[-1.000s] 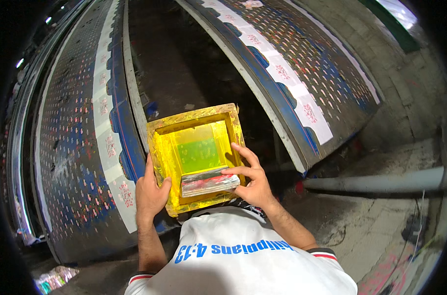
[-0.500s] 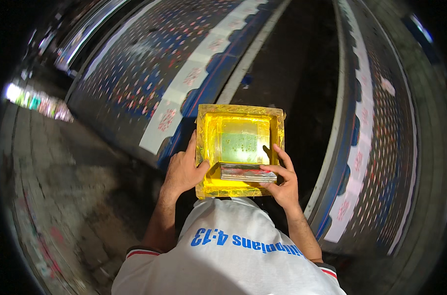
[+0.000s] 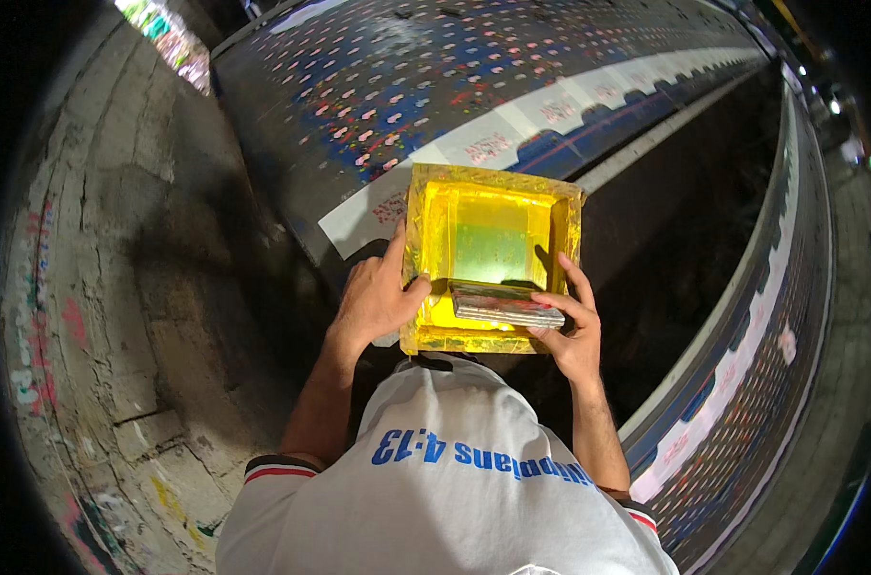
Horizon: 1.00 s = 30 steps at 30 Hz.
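Note:
A square screen-printing frame (image 3: 496, 345), wrapped in yellow tape, is held in front of my chest; its mesh has a pale green panel in the middle. My left hand (image 3: 378, 292) grips the frame's left side, thumb over the inner edge and fingers along the outside. With my right hand (image 3: 576, 326) I hold a squeegee (image 3: 505, 305), its flat bar smeared with red and grey, between thumb and fingers, across the lower part of the frame. One right finger also lies against the frame's right rim. The squeegee's lower edge is hidden.
A long dark printing table (image 3: 301, 182) with colored spots stretches ahead on the left, white cut pieces (image 3: 488, 147) with red prints along its edge. Another such table (image 3: 742, 422) runs along the right, a dark aisle between. A stained block wall (image 3: 100, 287) stands left.
My view and body have turned left, so the tables swing rightward and the wall fills more of the left. Both hands keep hold of the frame and squeegee.

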Tool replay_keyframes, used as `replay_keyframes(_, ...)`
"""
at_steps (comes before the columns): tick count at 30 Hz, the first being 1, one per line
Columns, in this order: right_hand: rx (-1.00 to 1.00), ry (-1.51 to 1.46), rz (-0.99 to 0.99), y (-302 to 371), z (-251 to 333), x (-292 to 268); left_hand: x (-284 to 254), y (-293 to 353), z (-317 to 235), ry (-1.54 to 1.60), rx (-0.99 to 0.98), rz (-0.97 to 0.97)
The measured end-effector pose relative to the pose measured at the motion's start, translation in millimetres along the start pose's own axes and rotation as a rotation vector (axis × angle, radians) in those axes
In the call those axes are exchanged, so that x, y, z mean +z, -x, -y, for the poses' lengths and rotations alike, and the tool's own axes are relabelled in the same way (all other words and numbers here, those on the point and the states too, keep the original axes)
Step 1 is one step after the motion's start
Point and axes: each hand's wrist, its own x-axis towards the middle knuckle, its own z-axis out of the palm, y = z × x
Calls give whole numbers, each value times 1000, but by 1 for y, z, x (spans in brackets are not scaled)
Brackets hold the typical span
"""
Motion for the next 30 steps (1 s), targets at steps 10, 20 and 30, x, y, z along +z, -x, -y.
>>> replay_keyframes(10, -301, 30, 252, -130, -35, 78, -10, -16, 94, 62, -114, -342)
replay_keyframes(20, -416, -196, 651, -147, -45, 195, -21, 96, 161, -49, -511, -568)
replay_keyframes(30, -313, -229, 657, -212, -99, 145, 23, -5, 126, 214, -556, -503)
